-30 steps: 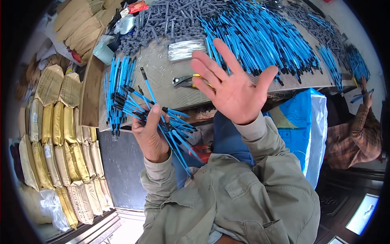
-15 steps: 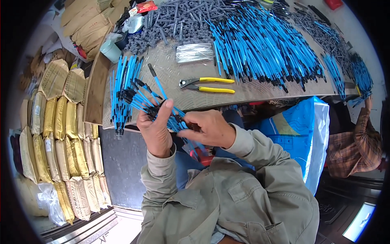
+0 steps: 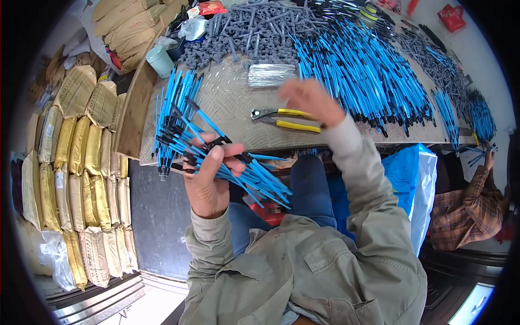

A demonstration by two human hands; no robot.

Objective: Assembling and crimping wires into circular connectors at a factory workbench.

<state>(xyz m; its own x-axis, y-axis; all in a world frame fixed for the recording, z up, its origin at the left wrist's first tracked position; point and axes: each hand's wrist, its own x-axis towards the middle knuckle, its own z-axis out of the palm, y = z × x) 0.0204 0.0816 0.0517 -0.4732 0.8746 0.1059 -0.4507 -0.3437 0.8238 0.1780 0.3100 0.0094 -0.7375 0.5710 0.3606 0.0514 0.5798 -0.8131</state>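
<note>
My left hand (image 3: 208, 176) is closed round a loose bundle of thin blue rods (image 3: 260, 181) with black ends, held in front of the table's edge. One rod sticks up out of the bunch, apart from the others. My right hand (image 3: 310, 100), smeared by motion, is over the table with its fingers toward a flat stack of short silvery wires (image 3: 272, 75); whether it holds anything cannot be made out. Beneath that hand lie pliers (image 3: 295, 127) with yellow handles, partly covered by it. A large heap of similar blue rods (image 3: 363, 81) spreads to the right.
More blue rods (image 3: 179, 95) lie at the table's left end, near a pale green cup (image 3: 160, 60). Grey plastic parts (image 3: 244, 35) are heaped at the back. A blue sack (image 3: 403, 173) stands below the front edge. At far right another person's plaid sleeve (image 3: 476, 189) shows.
My right hand has left the bundle and moved up and right over the pliers. The left hand still grips the rods, whose lower ends now fan out in view.
</note>
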